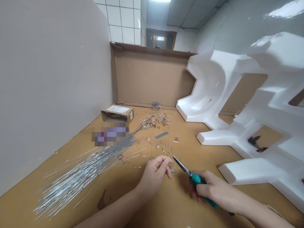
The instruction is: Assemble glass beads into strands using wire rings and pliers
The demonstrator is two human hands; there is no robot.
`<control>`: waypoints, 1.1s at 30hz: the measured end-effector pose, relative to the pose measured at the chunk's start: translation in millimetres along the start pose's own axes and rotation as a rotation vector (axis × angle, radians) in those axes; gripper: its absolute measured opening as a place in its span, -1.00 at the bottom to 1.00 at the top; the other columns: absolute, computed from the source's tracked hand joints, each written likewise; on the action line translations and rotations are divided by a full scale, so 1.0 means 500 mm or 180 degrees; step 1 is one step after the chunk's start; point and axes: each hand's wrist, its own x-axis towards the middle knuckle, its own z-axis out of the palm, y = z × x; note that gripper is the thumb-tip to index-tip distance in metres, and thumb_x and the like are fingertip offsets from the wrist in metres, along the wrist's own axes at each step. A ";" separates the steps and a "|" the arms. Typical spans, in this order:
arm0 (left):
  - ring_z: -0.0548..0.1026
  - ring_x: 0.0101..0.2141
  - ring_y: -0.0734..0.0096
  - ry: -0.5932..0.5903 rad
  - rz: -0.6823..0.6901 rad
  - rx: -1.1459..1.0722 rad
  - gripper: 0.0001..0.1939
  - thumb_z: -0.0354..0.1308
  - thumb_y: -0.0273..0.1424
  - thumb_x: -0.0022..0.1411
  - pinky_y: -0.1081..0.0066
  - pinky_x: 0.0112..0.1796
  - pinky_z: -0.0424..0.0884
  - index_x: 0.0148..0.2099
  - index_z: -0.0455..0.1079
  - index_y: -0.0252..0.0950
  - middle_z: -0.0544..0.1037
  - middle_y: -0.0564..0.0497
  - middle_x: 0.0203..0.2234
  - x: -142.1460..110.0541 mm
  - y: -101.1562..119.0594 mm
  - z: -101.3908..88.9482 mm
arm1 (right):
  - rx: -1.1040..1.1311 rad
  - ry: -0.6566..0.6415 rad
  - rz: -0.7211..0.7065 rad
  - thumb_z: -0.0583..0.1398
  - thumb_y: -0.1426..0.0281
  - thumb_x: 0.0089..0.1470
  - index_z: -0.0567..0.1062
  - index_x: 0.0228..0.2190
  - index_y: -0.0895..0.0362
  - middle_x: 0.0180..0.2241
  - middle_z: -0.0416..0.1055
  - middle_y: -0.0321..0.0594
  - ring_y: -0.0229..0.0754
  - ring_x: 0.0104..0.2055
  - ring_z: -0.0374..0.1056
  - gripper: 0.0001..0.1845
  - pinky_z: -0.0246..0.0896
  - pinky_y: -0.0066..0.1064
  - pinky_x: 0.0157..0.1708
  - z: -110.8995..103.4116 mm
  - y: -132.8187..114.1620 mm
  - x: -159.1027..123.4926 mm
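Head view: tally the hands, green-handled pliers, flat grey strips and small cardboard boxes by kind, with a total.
Left hand and right hand: 2
Green-handled pliers: 1
Flat grey strip: 1
Small cardboard box: 1
Total: 5

Cool light shows from 1 ceiling lamp at top centre, with white glare at upper right. Soft shadow dims the tabletop at bottom centre. Wide-angle stretch skews the edges; pixelation masks 1 patch left of centre.
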 end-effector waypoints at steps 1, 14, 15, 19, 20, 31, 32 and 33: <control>0.30 -0.60 0.48 0.0009 -0.0020 -0.0074 -0.74 -0.09 -0.29 0.18 0.50 -0.47 0.19 -0.30 0.35 -0.32 0.42 0.08 -0.70 0.001 0.001 -0.001 | -0.0001 0.0031 0.0048 -0.01 0.51 -0.22 0.33 -0.59 0.14 -0.64 0.24 -0.37 -0.32 -0.56 0.13 -0.87 -0.07 -0.52 -0.60 -0.001 0.001 -0.001; 0.36 -0.53 0.42 0.0232 0.0632 0.1066 -0.74 -0.09 -0.34 0.17 0.48 -0.41 0.19 -0.38 0.42 -0.24 0.46 0.08 -0.70 -0.011 0.007 0.001 | 0.0084 0.0059 0.0088 0.00 0.50 -0.22 0.37 -0.61 0.15 -0.66 0.33 -0.33 -0.29 -0.58 0.23 -0.85 0.03 -0.53 -0.59 0.008 0.007 0.010; 0.36 -0.55 0.43 0.0232 0.0686 0.1187 -0.75 -0.09 -0.35 0.17 0.47 -0.40 0.18 -0.37 0.42 -0.23 0.46 0.09 -0.70 -0.011 0.007 0.001 | 0.0052 0.0064 0.0123 0.00 0.50 -0.22 0.37 -0.62 0.15 -0.67 0.33 -0.33 -0.29 -0.59 0.23 -0.84 0.03 -0.53 -0.60 0.010 0.009 0.011; 0.34 -0.59 0.44 0.0200 0.0781 0.1400 -0.74 -0.10 -0.37 0.18 0.45 -0.40 0.17 -0.36 0.43 -0.22 0.48 0.10 -0.70 -0.010 0.005 0.000 | -0.0104 0.0116 0.0222 -0.01 0.48 -0.22 0.35 -0.66 0.15 -0.73 0.27 -0.34 -0.31 -0.65 0.16 -0.84 -0.03 -0.52 -0.65 0.012 0.015 0.016; 0.34 -0.60 0.44 0.0189 0.0789 0.1408 -0.74 -0.10 -0.37 0.18 0.46 -0.41 0.17 -0.36 0.42 -0.23 0.48 0.09 -0.70 -0.010 0.004 0.000 | -0.0122 0.0118 0.0209 -0.01 0.48 -0.21 0.34 -0.66 0.14 -0.74 0.26 -0.35 -0.31 -0.66 0.14 -0.84 -0.04 -0.52 -0.65 0.011 0.015 0.016; 0.30 -0.62 0.50 0.0338 0.0111 0.0455 -0.77 -0.04 -0.26 0.15 0.54 -0.54 0.14 -0.40 0.34 -0.28 0.42 0.10 -0.71 0.011 -0.001 -0.016 | -0.0872 0.0822 0.0050 0.03 0.49 -0.26 0.30 -0.57 0.11 -0.63 0.22 -0.35 -0.29 -0.56 0.09 -0.91 -0.14 -0.48 -0.58 0.000 0.025 -0.013; 0.31 -0.61 0.50 0.0256 -0.0008 0.0262 -0.77 -0.03 -0.25 0.14 0.53 -0.53 0.15 -0.37 0.34 -0.28 0.42 0.10 -0.71 0.014 0.001 -0.018 | -0.1188 0.1027 0.0126 0.03 0.48 -0.25 0.31 -0.56 0.11 -0.62 0.26 -0.32 -0.26 -0.55 0.13 -0.90 -0.14 -0.45 -0.56 -0.002 0.030 -0.013; 0.32 -0.61 0.50 0.0163 -0.0137 0.0043 -0.77 -0.02 -0.25 0.14 0.53 -0.53 0.15 -0.35 0.34 -0.29 0.43 0.09 -0.71 0.016 0.003 -0.020 | -0.1492 0.1225 0.0221 0.03 0.47 -0.24 0.32 -0.55 0.11 -0.61 0.29 -0.29 -0.23 -0.54 0.16 -0.90 -0.15 -0.43 -0.54 -0.004 0.035 -0.013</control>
